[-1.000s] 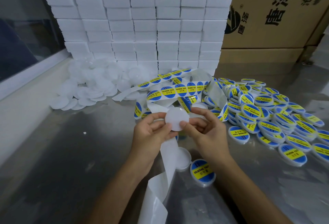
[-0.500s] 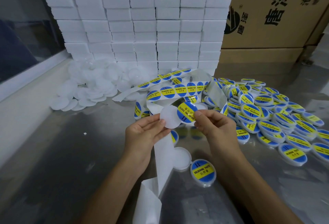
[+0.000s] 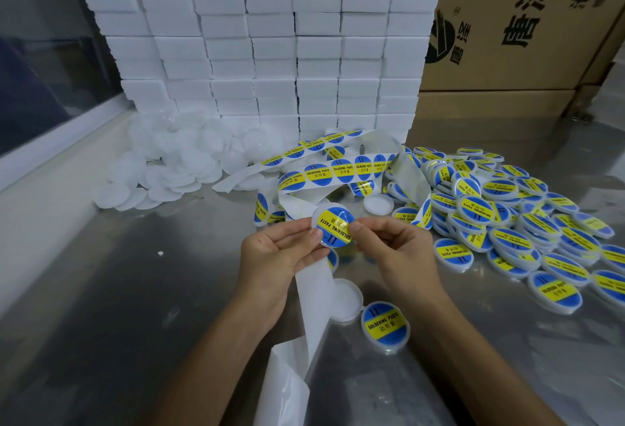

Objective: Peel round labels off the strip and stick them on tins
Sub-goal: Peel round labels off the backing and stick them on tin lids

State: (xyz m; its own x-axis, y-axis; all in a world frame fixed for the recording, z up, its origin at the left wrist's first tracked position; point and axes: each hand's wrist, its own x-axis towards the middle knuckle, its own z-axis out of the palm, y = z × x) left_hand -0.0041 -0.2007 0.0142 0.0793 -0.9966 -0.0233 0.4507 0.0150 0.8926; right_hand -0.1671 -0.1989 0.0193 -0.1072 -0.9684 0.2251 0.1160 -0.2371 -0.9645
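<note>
Tin (image 3: 333, 226): labelled, held above tabletop (image 3: 135, 290)
Left hand (image 3: 277, 253): grip pinched on tin rim
Right hand (image 3: 395, 249): thumb pressed on label

The steel table (image 3: 111, 307) lies bare on the near left, giving open passage there and along the near edge on the right. Far across it, a wall of stacked white boxes (image 3: 270, 53) blocks the way, with cardboard cartons (image 3: 527, 29) closing the far right. A heap of unlabelled white tins (image 3: 169, 168) crowds the far left, and a pile of labelled tins (image 3: 507, 209) fills the right side. Between them the label strip (image 3: 338, 168) loops across, its empty backing (image 3: 314, 307) trailing toward the near edge beside a lone labelled tin (image 3: 385, 325) and an open white tin (image 3: 348, 300)
</note>
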